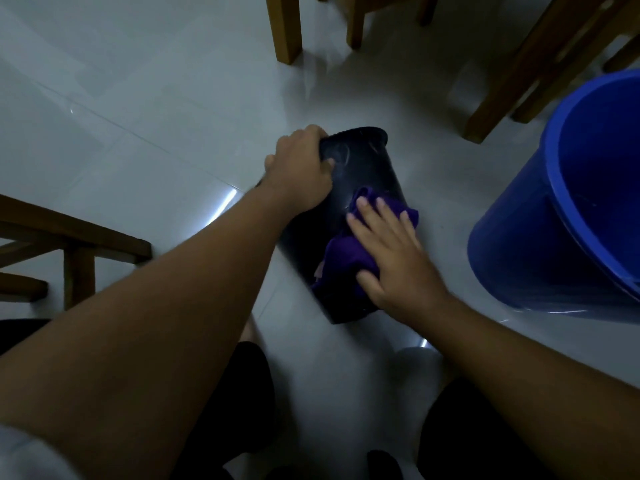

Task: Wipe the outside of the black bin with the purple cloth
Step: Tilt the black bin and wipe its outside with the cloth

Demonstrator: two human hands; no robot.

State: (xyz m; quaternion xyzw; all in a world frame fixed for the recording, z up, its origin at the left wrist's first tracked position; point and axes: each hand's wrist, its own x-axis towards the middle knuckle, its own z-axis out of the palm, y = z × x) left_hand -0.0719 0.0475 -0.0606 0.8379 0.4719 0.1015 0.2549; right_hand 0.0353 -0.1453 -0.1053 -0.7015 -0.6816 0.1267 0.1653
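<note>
Lying on its side on the pale tiled floor (138, 98), the black bin (367, 168) is resting between the person's knees and the wooden chair legs (287, 29). The left hand (301, 171) is gripping the bin's far end, fingers curled around it. The right hand (391, 251) is pressing flat, fingers spread, on the purple cloth (343, 258) against the bin's side. A blue bucket (554, 209) is standing near on the right.

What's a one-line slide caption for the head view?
Left hand steadies the tipped black bin while right hand presses purple cloth on its side.
</note>
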